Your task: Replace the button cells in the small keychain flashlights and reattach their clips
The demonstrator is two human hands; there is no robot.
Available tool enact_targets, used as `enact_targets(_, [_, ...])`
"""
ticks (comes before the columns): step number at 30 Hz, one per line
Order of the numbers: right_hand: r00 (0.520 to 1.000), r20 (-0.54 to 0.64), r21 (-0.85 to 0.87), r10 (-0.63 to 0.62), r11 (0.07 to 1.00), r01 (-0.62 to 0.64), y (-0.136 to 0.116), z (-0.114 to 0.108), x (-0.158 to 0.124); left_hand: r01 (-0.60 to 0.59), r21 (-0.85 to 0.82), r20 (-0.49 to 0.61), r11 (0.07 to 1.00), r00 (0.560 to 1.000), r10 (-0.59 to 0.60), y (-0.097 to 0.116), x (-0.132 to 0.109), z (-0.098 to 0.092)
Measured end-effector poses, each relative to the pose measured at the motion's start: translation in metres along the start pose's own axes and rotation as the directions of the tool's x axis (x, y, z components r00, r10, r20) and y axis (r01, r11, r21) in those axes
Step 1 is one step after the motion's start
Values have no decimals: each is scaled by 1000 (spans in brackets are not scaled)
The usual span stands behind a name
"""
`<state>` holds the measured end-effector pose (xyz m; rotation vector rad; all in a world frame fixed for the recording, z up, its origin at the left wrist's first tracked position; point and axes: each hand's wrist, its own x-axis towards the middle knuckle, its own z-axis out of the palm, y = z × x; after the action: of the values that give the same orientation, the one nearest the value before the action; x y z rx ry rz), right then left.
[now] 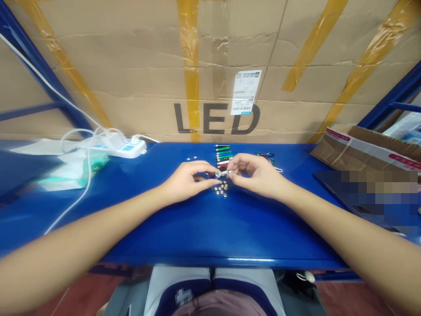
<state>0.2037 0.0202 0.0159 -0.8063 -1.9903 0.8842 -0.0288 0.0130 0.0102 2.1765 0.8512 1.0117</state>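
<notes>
My left hand [189,182] is closed in a pinch around a small dark tube with a silver round end [217,174], which looks like the body of a mini flashlight. Close against it, my right hand [258,175] pinches a small silver metal piece [228,173] between thumb and fingertips. The two parts meet or nearly touch; I cannot tell which. Just below the fingers lie several small shiny button-shaped cells [221,192] in a loose group. Beyond the hands, several slim coloured tubes [223,152] in green, blue, silver and red are lined up side by side.
Coloured carabiner clips [265,154] lie behind my right hand, and two small white discs [195,157] behind my left. A white power strip [126,148] with cables sits at the left. An open cardboard box [368,149] stands right. A large carton [138,79] backs the blue table [210,232].
</notes>
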Motion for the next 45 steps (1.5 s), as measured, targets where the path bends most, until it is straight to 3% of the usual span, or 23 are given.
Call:
enact_targets(6, [999,-28,180,47,983,-41,-1,3,1,-20,22,31,1000,999,19,2,-1,-1])
enact_targets(13, [997,-26,201,66,978,-59,-4,5,0,16,4,24,1000,1000,-16,3,-1,0])
enact_targets(17, [996,-82,146,15,989,-3,-2,7,-1,138,-101,-10,985,990,-139,2,0,3])
enact_targets(21, [986,-156,48,-54,997,62,-4,9,-2,244,-254,31,936,969,-245,1,2,5])
enact_targets(26, [975,-134,-59,-176,984,169,-6,10,-3,309,-398,82,864,950,-302,5,2,8])
enact_targets(36, [956,-142,-212,-257,951,224,-6,9,-4,284,-385,54,878,957,-286,6,1,8])
enact_targets(45, [941,-92,-281,-326,915,289,-10,6,-6,144,-238,-4,960,989,-149,5,-3,9])
